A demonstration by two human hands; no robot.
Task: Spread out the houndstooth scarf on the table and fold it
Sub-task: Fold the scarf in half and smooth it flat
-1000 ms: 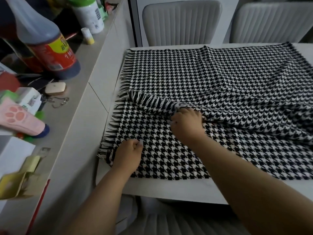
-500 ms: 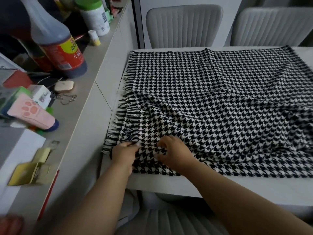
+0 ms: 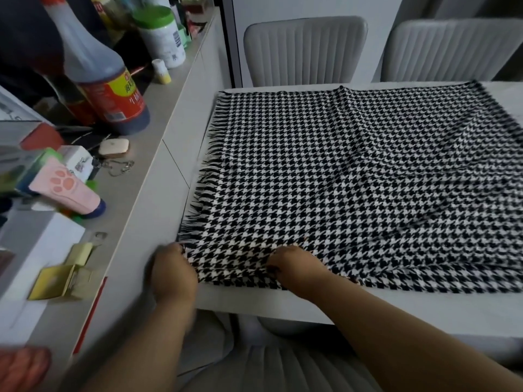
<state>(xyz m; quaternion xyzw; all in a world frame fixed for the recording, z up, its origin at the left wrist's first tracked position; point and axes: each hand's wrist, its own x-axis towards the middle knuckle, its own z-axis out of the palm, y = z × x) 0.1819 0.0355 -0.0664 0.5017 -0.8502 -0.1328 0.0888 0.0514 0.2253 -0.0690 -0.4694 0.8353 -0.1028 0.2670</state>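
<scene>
Now the black-and-white houndstooth fringed scarf lies doubled flat on the white tabletop, its raised fold gone. Both hands have slid to its near edge: left hand fingers grasp the corner, right hand fingers pinch the hem. The red-and-yellow label on the big dark sauce bottle is unreadable.

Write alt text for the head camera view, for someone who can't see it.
Two hands, left hand and right hand, grip the near edge of a houndstooth scarf lying on a white table. A cluttered counter stands left.
</scene>
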